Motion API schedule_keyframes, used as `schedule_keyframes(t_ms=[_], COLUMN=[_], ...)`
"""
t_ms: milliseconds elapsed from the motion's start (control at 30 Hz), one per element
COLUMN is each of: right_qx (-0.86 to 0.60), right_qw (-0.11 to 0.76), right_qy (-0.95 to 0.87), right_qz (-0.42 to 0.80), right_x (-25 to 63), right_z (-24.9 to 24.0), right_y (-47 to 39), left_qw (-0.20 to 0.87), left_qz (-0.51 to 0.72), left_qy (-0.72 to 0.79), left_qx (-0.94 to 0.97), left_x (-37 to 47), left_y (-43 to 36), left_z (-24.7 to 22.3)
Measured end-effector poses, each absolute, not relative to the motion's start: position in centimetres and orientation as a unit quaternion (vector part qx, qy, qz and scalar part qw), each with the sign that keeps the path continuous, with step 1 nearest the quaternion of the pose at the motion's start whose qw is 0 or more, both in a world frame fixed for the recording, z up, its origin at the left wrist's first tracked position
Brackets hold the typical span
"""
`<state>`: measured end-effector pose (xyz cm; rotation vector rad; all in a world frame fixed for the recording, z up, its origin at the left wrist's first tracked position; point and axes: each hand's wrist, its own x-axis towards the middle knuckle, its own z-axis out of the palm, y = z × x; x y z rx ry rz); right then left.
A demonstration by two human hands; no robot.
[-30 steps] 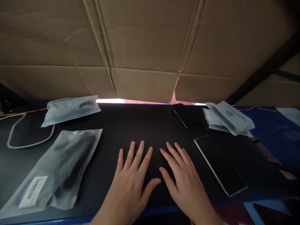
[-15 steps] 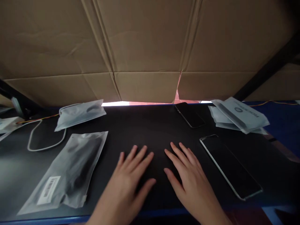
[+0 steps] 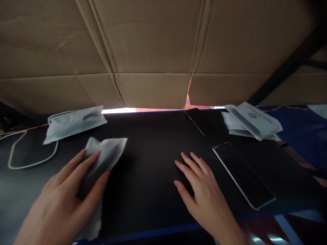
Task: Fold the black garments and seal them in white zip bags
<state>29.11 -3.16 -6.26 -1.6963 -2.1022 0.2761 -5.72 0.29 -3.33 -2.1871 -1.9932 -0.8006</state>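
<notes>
My left hand [image 3: 63, 197] grips a frosted plastic bag [image 3: 108, 154] at the left, thumb on its right side and fingers over its top; the bag's far end bends upward. On the black tabletop [image 3: 145, 163], right of centre, my right hand [image 3: 201, 190] lies with fingers spread and holds nothing. Beside it to the right is a large phone-like slab [image 3: 244, 175] with a clear edge. Farther back lies a smaller dark phone [image 3: 201, 121].
Another frosted bag [image 3: 76, 123] lies at the back left over a white cable [image 3: 33, 166]. Several white printed pouches [image 3: 258, 120] are stacked at the back right. A cardboard wall [image 3: 153, 41] stands behind the table, with a dark metal bar [image 3: 283, 73] at the right.
My left hand has moved left from the tabletop and taken hold of the near bag, which is now crumpled and partly raised. My right hand stays spread. The view has shifted slightly.
</notes>
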Motion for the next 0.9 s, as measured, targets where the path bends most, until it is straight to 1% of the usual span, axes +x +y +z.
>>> schedule_keyframes(t_ms=[33,100,167,267,333,400,500,567,667,800,900], right_qx=[-0.611,-0.608,-0.603,-0.595,-0.591,-0.588,-0.585,-0.579,-0.540,-0.442,-0.388], right_qw=[0.212,0.215,0.221,0.229,0.231,0.237,0.247,0.253,0.273,0.320,0.365], right_qy=[-0.757,-0.759,-0.763,-0.768,-0.771,-0.771,-0.770,-0.772,-0.790,-0.824,-0.833], right_qz=[0.094,0.082,0.071,0.060,0.057,0.056,0.063,0.073,0.096,0.154,0.151], right_x=[29.1,29.1,29.0,29.0,29.0,29.0,29.2,29.3,28.9,27.1,25.8], right_z=[-6.3,-6.3,-6.4,-6.6,-6.8,-6.9,-6.9,-6.7,-5.9,-4.8,-4.4], right_y=[-3.2,-3.2,-3.2,-3.2,-3.3,-3.4,-3.4,-3.4,-3.6,-4.3,-4.7], left_qw=[0.030,0.024,0.012,0.015,0.006,-0.015,-0.038,-0.032,-0.014,-0.017,-0.038], left_qz=[-0.248,-0.265,-0.251,-0.218,-0.237,-0.258,-0.205,-0.158,-0.156,-0.217,-0.253], left_qy=[-0.643,-0.602,-0.579,-0.604,-0.595,-0.532,-0.372,-0.308,-0.294,-0.293,-0.293], left_qx=[-0.724,-0.753,-0.776,-0.766,-0.768,-0.807,-0.904,-0.938,-0.943,-0.931,-0.921], left_x=[-3.6,0.6,4.0,6.1,5.4,3.6,0.5,-0.8,-1.1,0.0,0.6], left_y=[0.1,-0.1,0.2,0.5,0.1,-0.8,-2.1,-2.5,-2.4,-2.0,-1.8], left_z=[-2.6,-1.9,-2.4,-3.9,-3.9,-3.0,-1.5,-1.5,-2.6,-3.7,-3.9])
